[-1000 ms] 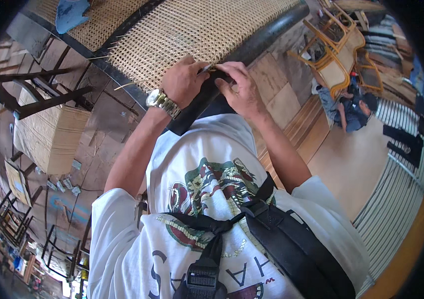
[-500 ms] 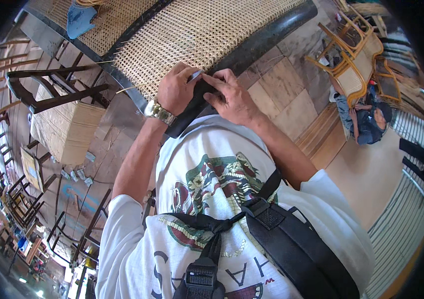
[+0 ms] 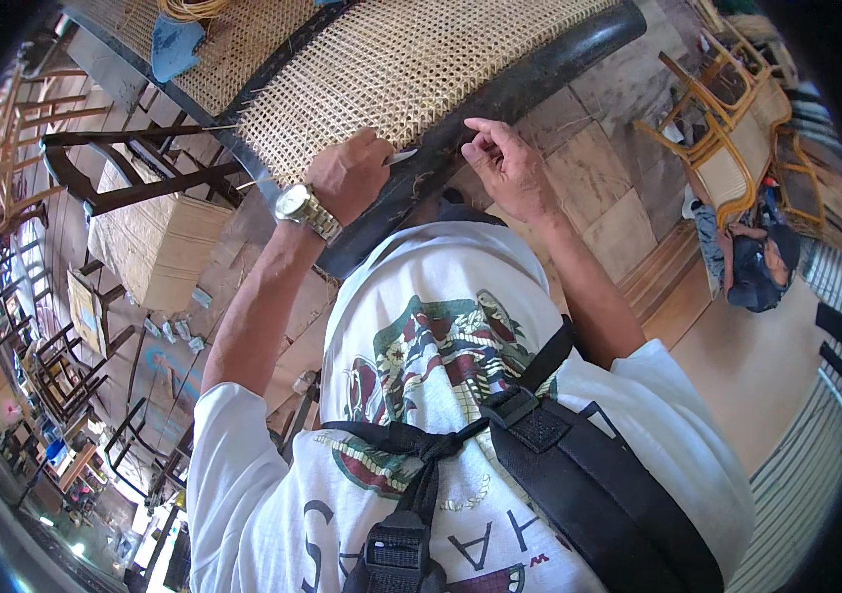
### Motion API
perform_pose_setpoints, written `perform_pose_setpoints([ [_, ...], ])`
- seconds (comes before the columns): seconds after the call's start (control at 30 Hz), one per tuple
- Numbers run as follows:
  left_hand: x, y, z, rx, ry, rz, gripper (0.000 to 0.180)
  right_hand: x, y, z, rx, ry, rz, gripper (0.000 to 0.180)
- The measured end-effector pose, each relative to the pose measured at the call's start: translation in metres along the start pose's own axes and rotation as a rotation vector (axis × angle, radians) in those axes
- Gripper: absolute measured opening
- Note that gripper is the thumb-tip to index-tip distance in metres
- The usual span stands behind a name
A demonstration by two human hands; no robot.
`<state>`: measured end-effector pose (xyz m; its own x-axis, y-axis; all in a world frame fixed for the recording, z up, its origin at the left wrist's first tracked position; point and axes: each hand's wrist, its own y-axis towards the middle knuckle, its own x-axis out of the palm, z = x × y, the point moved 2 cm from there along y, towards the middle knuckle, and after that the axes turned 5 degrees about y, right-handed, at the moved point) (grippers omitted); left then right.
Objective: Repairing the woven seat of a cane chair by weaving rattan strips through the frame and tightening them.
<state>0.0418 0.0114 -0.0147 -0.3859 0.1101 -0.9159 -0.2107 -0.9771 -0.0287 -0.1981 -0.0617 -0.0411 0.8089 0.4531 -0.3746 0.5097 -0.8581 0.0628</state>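
Workshop floor of stone tiles, with wooden chair frames around. Across the person's lap lies a woven cane panel (image 3: 411,69) in a dark frame (image 3: 500,94). Left hand (image 3: 347,178), closed on a pale strand or thin tool, rests at the panel's near edge. Right hand (image 3: 505,163) pinches something small above the frame's near rail. Weave looks mostly complete; edge work apparently remains.

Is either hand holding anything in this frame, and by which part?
The left hand grips a small pale tool by its rear end, tip at the dark frame. The right hand pinches something too small to tell.
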Motion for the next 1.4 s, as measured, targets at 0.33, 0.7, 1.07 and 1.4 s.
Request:
perform_pose_setpoints([
  [0.33,-0.009,-0.009,0.000,-0.441,-0.356,-0.082,0.020,-0.005,-0.004,-0.013,0.032,0.046,-0.066,0.034],
  [0.7,0.012,-0.002,-0.006,-0.478,-0.278,0.062,0.024,-0.015,0.008,-0.020,-0.011,-0.020,-0.117,0.032],
  [1.07,0.001,-0.007,-0.020,-0.570,-0.646,-0.127,0.022,-0.021,0.054,-0.044,-0.020,-0.005,-0.267,0.024],
  [1.4,-0.001,0.006,-0.011,-0.483,-0.510,-0.107,0.023,-0.016,0.167,-0.012,0.103,0.291,-0.156,0.039],
])
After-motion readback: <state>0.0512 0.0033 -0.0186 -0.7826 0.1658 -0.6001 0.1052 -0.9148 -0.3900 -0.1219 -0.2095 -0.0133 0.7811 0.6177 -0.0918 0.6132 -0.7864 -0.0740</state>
